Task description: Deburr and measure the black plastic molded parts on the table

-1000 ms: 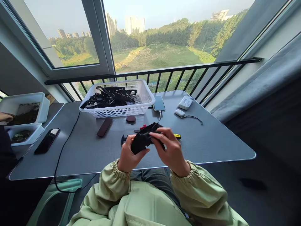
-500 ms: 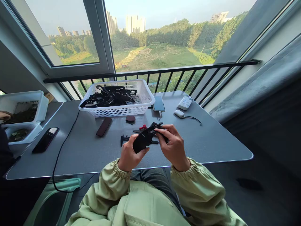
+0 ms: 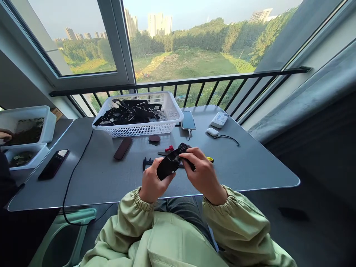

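Both my hands hold one black plastic part [image 3: 170, 164] just above the near edge of the grey table [image 3: 250, 167]. My left hand [image 3: 152, 181] grips its lower left end with fingers wrapped round it. My right hand [image 3: 200, 171] pinches the upper right end, fingers curled over the top. Behind the part on the table lie a black caliper [image 3: 147, 162], a small red piece [image 3: 169, 149] and a yellow-tipped tool [image 3: 210, 160], partly hidden by my hands.
A white basket [image 3: 169, 111] with several black plastic parts stands at the back. Near it lie a phone [image 3: 188, 120] on a cable, a white remote [image 3: 219, 119], a white mouse [image 3: 213, 132] and two dark flat pieces. At far left, white tubs [image 3: 41, 115], another phone [image 3: 53, 164] and another person's hand [image 3: 5, 135].
My right-hand fingers shifted slightly along the top of the black part, which turned a little between my hands. The view moved slightly; nothing on the table moved.
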Available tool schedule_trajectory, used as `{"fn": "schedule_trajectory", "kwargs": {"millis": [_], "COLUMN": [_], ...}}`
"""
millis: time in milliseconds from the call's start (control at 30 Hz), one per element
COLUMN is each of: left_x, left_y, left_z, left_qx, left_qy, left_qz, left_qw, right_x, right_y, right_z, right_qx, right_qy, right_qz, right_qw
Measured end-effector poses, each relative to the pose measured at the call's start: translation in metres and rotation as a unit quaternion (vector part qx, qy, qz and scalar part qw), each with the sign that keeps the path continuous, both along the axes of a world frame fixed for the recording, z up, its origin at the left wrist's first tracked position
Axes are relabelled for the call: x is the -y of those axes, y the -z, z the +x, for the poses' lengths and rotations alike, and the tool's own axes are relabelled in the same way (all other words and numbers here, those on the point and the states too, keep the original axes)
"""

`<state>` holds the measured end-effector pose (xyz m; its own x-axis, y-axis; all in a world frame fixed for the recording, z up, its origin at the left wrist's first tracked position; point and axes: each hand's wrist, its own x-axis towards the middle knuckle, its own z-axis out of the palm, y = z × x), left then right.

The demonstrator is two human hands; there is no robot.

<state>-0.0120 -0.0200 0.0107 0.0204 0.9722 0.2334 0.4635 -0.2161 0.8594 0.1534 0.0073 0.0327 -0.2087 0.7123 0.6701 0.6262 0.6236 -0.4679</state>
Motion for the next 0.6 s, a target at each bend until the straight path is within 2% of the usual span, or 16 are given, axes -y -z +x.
{"fn": "schedule_trajectory", "kwargs": {"millis": [67, 200, 233, 367, 433, 600], "left_x": [-0.001, -0.002, -0.002, 0.000, 0.001, 0.003], "left_y": [-0.001, 0.000, 0.000, 0.001, 0.001, 0.001], "left_z": [-0.001, 0.001, 0.002, 0.004, 0.004, 0.002], "left_qx": [-0.004, -0.011, -0.021, -0.070, -0.073, -0.069], "left_qy": [-0.001, 0.009, 0.010, 0.013, 0.011, -0.007], "left_qz": [-0.003, -0.006, -0.006, -0.001, -0.002, 0.001], "left_qw": [1.000, 1.000, 1.000, 0.997, 0.997, 0.998], "right_x": [0.001, 0.005, 0.006, 0.010, 0.008, -0.009], "right_y": [0.003, 0.001, 0.000, 0.000, 0.003, 0.009], "right_z": [0.002, 0.003, 0.001, -0.011, -0.013, 0.006], "right_qx": [0.001, -0.026, -0.027, 0.016, 0.021, -0.033], "right_qy": [-0.018, 0.041, 0.034, -0.103, -0.117, 0.012], "right_qz": [0.006, 0.017, 0.028, 0.062, 0.048, -0.003], "right_qw": [1.000, 0.999, 0.999, 0.993, 0.992, 0.999]}}
